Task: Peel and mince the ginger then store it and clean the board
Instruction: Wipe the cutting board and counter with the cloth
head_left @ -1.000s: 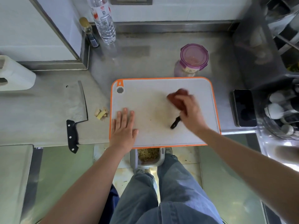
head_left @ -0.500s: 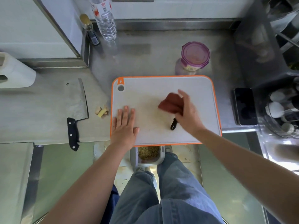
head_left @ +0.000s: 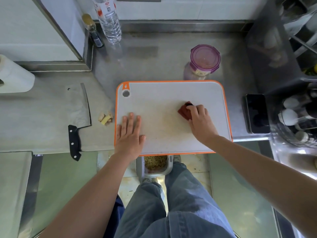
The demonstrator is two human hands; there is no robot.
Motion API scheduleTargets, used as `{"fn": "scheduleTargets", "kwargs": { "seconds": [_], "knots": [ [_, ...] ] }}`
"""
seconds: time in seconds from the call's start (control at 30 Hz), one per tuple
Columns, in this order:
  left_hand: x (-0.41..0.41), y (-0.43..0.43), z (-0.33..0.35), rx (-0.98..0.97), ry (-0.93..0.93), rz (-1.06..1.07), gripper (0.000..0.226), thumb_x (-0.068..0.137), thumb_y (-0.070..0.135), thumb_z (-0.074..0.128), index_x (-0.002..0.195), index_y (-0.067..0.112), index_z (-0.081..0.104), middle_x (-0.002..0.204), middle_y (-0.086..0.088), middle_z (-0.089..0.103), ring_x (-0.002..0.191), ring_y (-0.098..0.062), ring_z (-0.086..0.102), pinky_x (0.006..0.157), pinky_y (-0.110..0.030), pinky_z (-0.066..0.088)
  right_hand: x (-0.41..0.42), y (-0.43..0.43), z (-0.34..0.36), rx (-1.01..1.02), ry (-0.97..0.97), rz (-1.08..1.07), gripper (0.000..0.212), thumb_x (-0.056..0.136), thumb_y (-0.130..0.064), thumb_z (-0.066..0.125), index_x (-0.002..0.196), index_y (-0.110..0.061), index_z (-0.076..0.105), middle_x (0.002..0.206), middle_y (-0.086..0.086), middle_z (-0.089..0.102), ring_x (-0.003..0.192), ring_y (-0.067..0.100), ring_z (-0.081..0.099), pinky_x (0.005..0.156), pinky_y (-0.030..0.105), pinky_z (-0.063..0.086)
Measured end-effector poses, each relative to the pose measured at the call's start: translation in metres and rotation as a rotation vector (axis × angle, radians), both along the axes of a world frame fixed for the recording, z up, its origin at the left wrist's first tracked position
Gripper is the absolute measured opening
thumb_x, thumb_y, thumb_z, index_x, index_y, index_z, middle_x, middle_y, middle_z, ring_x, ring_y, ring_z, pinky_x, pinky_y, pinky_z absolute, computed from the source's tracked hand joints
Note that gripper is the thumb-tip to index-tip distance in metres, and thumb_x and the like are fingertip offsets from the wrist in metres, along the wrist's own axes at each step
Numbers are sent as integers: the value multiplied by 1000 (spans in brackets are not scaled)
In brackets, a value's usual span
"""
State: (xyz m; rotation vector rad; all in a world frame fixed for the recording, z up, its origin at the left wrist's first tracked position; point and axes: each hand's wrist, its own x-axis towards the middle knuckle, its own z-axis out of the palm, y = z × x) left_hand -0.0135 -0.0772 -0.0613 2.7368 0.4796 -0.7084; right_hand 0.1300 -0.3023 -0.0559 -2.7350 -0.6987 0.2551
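Two hands on rounded orange-rimmed board [head_left: 163, 93]: left hand [head_left: 129, 136] flat, right hand [head_left: 200, 121] gripping dark-red pad [head_left: 184, 111]

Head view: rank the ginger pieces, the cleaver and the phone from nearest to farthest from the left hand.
From the left hand:
1. Ginger pieces, just off the left edge of the board.
2. Cleaver, further left again.
3. Phone, beyond the board's right edge.

Right hand [head_left: 200, 122] half-hides red pad [head_left: 183, 112], perhaps sponge.
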Motion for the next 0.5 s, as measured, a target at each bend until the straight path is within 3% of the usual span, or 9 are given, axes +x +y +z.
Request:
{"fn": "scheduleTargets", "kwargs": {
  "seconds": [0.07, 0.13, 0.23, 0.3, 0.37, 0.5],
  "knots": [
    [2, -1, 0, -36, 24, 23, 67, 100, 35, 20, 145, 25, -29, 151, 0, -39, 139, -20, -34, 116, -40, -18, 14, 1, 8, 220, 47, -78, 47, 82, 7, 47, 128, -2, 45, 117, 23, 46, 106, 39, 45, 93, 41, 37],
    [4, -2, 0, -73, 51, 47, 68, 99, 31, 20, 145, 26, -30, 149, 1, -41, 137, -19, -37, 114, -40, -22, 38, -1, 15, 349, -46, -218, 50, 78, 11, 44, 127, -1, 46, 119, 24, 47, 108, 37, 44, 97, 36, 34],
    [7, 0, -2, -107, 79, 64, 69, 99, 30, 20, 145, 25, -31, 147, 1, -44, 135, -18, -40, 113, -39, -25, 72, -4, 13, 237, -42, -473, 54, 81, 7, 45, 134, -1, 37, 127, 27, 38, 113, 42, 39, 100, 39, 27],
    [7, 0, -2, -118, 81, 65, 69, 99, 30, 21, 145, 25, -31, 147, 1, -45, 135, -19, -41, 112, -39, -25, 79, 4, 3, 76, 0, -505, 60, 80, 6, 46, 139, 1, 31, 129, 29, 36, 114, 45, 38, 101, 42, 25],
    [6, 0, -2, -117, 78, 69, 69, 99, 31, 21, 144, 24, -32, 147, 0, -44, 135, -19, -41, 112, -40, -25, 65, 27, -7, 68, 10, -380, 62, 79, 8, 46, 139, 5, 33, 127, 30, 40, 112, 45, 41, 98, 43, 28],
    [7, -2, -3, -97, 72, 80, 70, 99, 31, 21, 143, 24, -32, 143, 3, -47, 136, -20, -40, 113, -41, -24, -10, 75, -14, 256, 133, 231, 54, 79, 7, 43, 133, -2, 47, 122, 23, 47, 104, 38, 44, 97, 41, 35]
  ]
}}
